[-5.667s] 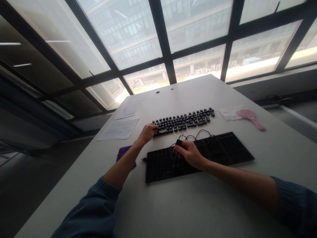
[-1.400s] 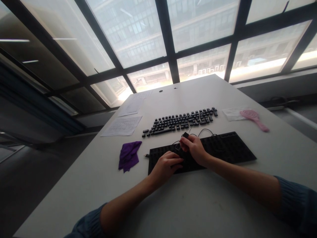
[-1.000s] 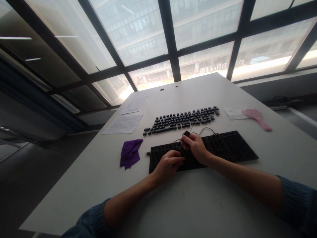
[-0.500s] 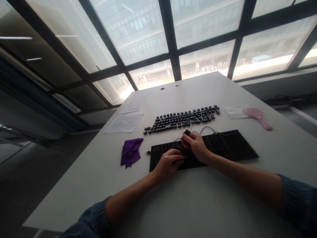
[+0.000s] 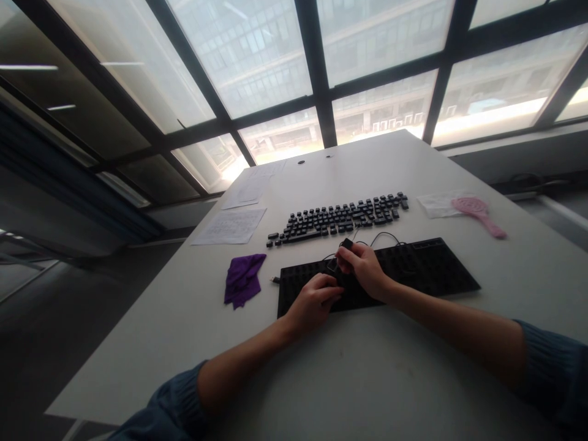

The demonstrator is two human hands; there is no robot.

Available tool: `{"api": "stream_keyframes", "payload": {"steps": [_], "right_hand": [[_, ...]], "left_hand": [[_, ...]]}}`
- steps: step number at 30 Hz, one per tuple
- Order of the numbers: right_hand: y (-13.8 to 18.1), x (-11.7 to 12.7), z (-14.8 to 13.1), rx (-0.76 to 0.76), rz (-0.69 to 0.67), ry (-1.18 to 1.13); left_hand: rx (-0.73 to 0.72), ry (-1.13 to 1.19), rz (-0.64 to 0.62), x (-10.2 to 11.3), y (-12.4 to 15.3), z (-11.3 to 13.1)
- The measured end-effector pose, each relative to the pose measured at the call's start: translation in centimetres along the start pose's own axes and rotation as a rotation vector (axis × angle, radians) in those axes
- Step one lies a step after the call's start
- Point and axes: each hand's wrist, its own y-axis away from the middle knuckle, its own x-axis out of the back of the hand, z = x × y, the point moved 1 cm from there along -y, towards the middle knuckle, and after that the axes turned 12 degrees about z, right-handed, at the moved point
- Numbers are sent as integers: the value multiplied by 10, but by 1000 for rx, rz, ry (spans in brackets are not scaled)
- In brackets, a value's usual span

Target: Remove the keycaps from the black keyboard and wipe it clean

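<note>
A black keyboard (image 5: 436, 266), its keycaps off over most of what shows, lies across the table before me. My right hand (image 5: 365, 269) is closed around a keycap puller (image 5: 348, 244), whose dark end sticks up above the fingers. Thin wire shows below the grip, close to the keyboard's surface. My left hand (image 5: 315, 300) rests on the keyboard's left half, fingers curled together by the puller's lower end. Whatever lies under those fingertips is hidden. Behind the keyboard, loose black keycaps (image 5: 342, 217) sit in keyboard-like rows.
A purple cloth (image 5: 243, 278) lies left of the keyboard, near a USB plug (image 5: 275, 280). Printed papers (image 5: 232, 226) are at the far left. To the right are a pink hairbrush (image 5: 478, 213) and a clear plastic bag (image 5: 436, 206). The cable (image 5: 386, 234) loops behind the keyboard.
Both hands stay almost where they were, with the puller still in the right. The whole view has shifted very slightly.
</note>
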Motion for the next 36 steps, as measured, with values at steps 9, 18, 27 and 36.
{"api": "stream_keyframes", "payload": {"steps": [9,18,27,36], "right_hand": [[-1,0,1,10,-14,16],[-2,1,3,11,-23,10],[-1,1,3,22,-27,23],[-2,1,3,10,-19,25]], "left_hand": [[46,6,21,1,-3,2],[5,-22,-23,4,-4,2],[29,-24,-63,1,-5,4],[-10,-49,-2,-2,-2,5]]}}
